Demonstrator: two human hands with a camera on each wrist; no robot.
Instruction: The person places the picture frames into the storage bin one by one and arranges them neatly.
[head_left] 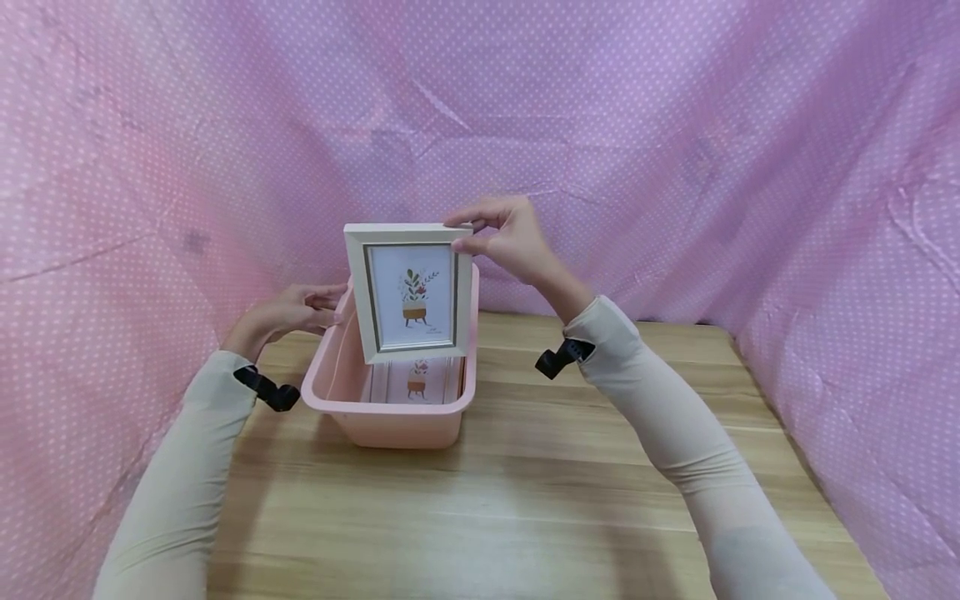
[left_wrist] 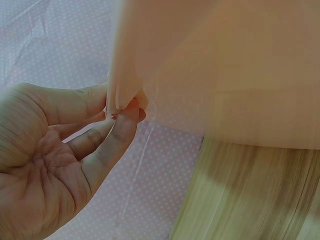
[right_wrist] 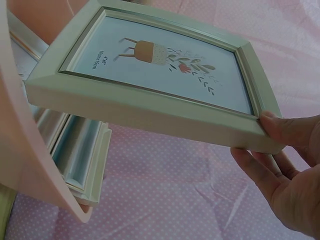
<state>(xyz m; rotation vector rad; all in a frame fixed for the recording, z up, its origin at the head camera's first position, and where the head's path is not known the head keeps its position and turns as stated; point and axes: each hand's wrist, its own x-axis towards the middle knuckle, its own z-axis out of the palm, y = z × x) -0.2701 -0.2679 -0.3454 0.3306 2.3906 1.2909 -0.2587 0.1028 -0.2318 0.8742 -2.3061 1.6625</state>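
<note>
My right hand [head_left: 516, 242] pinches a cream picture frame [head_left: 412, 296] at its upper right corner, thumb on the front and fingers behind. The frame stands nearly upright above a pink plastic basin [head_left: 397, 429], its potted-plant print facing me. At the basin's left rim, my left hand [head_left: 285, 312] grips the edge between thumb and fingers; the left wrist view shows this hold on the rim [left_wrist: 114, 95] closely. Inside the basin lies another picture frame [head_left: 416, 387] with a similar print, partly hidden by the raised one. More frame edges [right_wrist: 82, 150] show in the right wrist view.
The basin stands on a wood-grain table [head_left: 600, 467], left of its middle. Pink polka-dot cloth [head_left: 600, 100] hangs behind the table and along both sides. Black wrist straps [head_left: 564, 357] sit over the light sleeves [head_left: 675, 433].
</note>
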